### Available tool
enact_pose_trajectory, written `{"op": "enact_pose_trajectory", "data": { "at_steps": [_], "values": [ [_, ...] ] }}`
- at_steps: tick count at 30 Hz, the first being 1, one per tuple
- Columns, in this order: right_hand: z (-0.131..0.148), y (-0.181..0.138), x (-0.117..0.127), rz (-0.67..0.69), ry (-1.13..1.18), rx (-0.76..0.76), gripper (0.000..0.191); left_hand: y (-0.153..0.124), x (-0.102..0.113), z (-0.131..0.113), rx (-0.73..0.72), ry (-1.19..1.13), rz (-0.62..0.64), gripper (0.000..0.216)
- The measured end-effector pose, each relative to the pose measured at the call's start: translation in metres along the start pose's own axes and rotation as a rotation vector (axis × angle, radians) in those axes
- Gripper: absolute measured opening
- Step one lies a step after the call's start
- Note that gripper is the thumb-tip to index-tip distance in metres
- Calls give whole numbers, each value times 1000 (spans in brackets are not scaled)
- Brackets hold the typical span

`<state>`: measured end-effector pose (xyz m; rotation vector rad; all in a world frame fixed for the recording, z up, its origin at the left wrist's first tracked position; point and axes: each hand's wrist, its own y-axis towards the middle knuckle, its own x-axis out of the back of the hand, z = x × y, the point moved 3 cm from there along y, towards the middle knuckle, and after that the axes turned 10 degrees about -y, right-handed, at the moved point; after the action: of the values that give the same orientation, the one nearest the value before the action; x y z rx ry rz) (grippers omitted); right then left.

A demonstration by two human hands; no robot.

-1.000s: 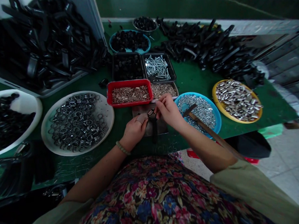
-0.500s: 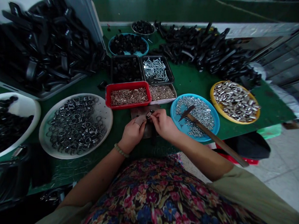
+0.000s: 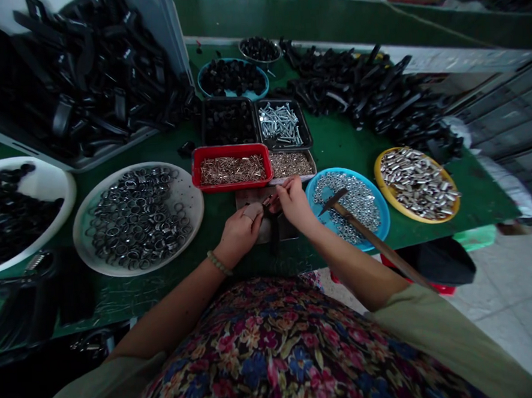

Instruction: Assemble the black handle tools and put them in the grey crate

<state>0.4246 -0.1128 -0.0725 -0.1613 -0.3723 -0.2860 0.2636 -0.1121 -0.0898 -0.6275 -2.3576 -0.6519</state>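
My left hand (image 3: 240, 233) is closed, pinching a small dark part (image 3: 266, 203) with a shiny metal edge over a flat metal plate (image 3: 288, 229). What kind of part it is cannot be made out. Just right of it, my right hand (image 3: 297, 202) has its fingers together at the near edge of the tray of small metal pieces (image 3: 291, 163); whatever they hold is too small to tell. A dark strip (image 3: 274, 237) hangs down below the left fingers, across the plate. Left of that tray sits a red tray (image 3: 233, 186) of copper-coloured rivets.
A hammer (image 3: 369, 231) rests across a blue dish (image 3: 309, 187) of small metal pieces. A yellow dish (image 3: 377, 180) of metal sleeves stands right, a white dish (image 3: 81, 234) of rings left. Black trays of screws (image 3: 279, 125) and black parts lie behind. A grey crate (image 3: 175, 36) holds black handles.
My right hand has moved away from the part, a little forward and right toward the tray edge. My left hand keeps its pinch. The whole view has shifted slightly.
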Motion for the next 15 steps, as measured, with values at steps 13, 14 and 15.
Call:
{"op": "enact_pose_trajectory", "data": {
  "at_steps": [13,14,15],
  "values": [
    [-11,-36,8,-92,119,179,19,0,0,2,26,-21,28,22],
    [-13,-39,14,-111,69,227,16,0,0,1,27,-20,33,23],
    [-15,-41,22,-156,6,287,13,0,1,1,26,-16,41,23]
  ]
}}
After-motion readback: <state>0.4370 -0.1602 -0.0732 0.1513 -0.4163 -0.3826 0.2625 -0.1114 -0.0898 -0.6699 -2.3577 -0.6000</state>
